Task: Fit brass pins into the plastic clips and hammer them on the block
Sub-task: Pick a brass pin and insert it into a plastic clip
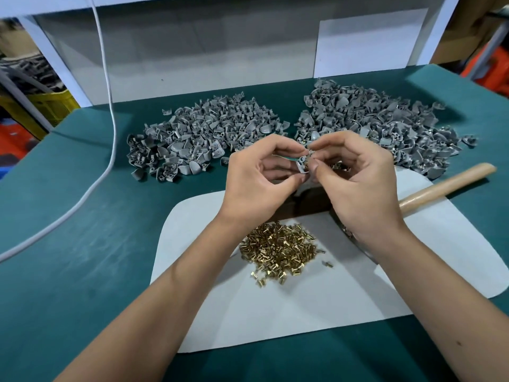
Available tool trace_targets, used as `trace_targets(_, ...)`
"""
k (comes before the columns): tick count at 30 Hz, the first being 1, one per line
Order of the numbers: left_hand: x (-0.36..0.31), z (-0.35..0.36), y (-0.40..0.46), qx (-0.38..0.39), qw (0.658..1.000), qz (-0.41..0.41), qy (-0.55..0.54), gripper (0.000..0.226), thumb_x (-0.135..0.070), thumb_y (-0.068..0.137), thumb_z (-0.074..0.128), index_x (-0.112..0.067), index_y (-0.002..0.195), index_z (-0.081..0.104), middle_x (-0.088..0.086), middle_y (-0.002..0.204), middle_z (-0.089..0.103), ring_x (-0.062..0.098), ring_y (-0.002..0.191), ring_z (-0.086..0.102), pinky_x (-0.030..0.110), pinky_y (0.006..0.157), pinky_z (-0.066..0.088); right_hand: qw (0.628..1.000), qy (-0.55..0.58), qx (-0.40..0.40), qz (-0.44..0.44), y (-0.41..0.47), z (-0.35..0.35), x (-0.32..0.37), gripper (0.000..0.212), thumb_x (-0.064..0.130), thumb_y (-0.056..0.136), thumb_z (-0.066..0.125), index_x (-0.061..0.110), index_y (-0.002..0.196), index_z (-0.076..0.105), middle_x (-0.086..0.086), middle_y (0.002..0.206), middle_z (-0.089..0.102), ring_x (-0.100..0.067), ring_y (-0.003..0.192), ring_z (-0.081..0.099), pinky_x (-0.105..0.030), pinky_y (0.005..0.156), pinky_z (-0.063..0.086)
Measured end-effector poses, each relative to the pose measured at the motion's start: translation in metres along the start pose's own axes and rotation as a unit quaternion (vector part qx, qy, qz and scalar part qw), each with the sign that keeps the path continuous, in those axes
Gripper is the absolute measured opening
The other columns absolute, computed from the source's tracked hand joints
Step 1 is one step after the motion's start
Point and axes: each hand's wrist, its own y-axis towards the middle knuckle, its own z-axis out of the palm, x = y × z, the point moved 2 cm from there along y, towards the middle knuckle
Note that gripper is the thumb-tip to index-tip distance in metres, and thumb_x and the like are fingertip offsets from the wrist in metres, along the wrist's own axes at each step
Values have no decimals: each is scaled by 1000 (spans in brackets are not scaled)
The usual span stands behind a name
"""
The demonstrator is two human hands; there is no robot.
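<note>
Where fingertips meet, ribbed grey clip (303, 164)

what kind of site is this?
Likely a small-parts hand-assembly bench in a workshop: two heaps of grey plastic clips on a green mat, loose brass pins on white sheeting, and a wooden-handled hammer.

The hammer (446, 180) head and the dark block (305, 202) at twelve o'clock of the pins lie mostly hidden under the hands.
</note>
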Motion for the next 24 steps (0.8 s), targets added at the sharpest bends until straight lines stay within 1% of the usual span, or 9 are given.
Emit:
trace_targets(3, 0, -1, 0, -3, 1000, -1, 2, 37, 8, 78, 81, -15, 104, 69, 8, 105, 75, 22, 93, 76, 40, 82, 63, 1000, 5, -1, 16, 0, 0, -2, 27, 3, 85, 76, 24, 101, 73, 6, 85, 75, -16, 86, 73, -46, 81, 62)
trace_targets(9, 2, -2, 0, -4, 1000, -8, 8, 38, 10, 77, 81, -12, 104, 69, 5, 106, 75, 21, 95, 76, 40, 83, 63, 999, 3, 19, 30, 0, -1, -2, 30, 1, 84, 75, 26, 100, 72, 5, 82, 75, -16, 84, 74, -50, 82, 61)
trace_targets(11, 1, -2, 0, -6, 1000, -9, 16, 37, 10, 76, 82, -12, 103, 69, 5, 105, 75, 21, 95, 76, 39, 83, 63, 999, -3, 25, 31, 0, -1, -1, 29, 1, 85, 75, 26, 99, 73, 5, 81, 75, -15, 83, 74, -49, 81, 61)
trace_targets(13, 1, -3, 0, -6, 1000, -5, 27, 35, 9, 75, 83, -8, 102, 70, 6, 103, 75, 21, 94, 76, 39, 82, 64, 999, -19, 38, 24, 0, -1, 0, 28, 1, 85, 76, 24, 100, 72, 7, 81, 74, -13, 84, 73, -45, 81, 61)
trace_targets(16, -1, -3, 0, -3, 999, 4, 52, 30, 10, 74, 83, -2, 98, 69, 5, 101, 75, 18, 91, 76, 35, 79, 64, 998, -41, 50, 7, 0, -2, 1, 28, 0, 84, 76, 21, 101, 68, 8, 81, 72, -12, 84, 71, -41, 81, 60)
trace_targets(18, -2, -2, 0, -1, 998, 10, 69, 28, 11, 73, 83, -1, 95, 69, 4, 98, 75, 16, 87, 76, 31, 75, 64, 997, -54, 55, -3, 0, -3, 2, 29, -2, 84, 75, 20, 100, 66, 8, 81, 71, -13, 84, 71, -41, 79, 59)
trace_targets(21, -3, 0, 0, -1, 997, 14, 79, 27, 11, 73, 84, -2, 92, 70, 5, 92, 74, 18, 82, 77, 30, 72, 64, 996, -68, 62, -10, -2, -2, 2, 29, -3, 83, 74, 21, 96, 65, 7, 81, 70, -15, 83, 71, -42, 76, 60)
trace_targets(24, -2, 2, 0, -5, 995, 21, 93, 27, 10, 72, 84, -5, 90, 70, 2, 89, 74, 15, 80, 76, 28, 70, 63, 995, -74, 62, -23, -3, -2, 2, 28, -5, 83, 73, 19, 94, 63, 4, 81, 70, -16, 82, 71, -44, 74, 61)
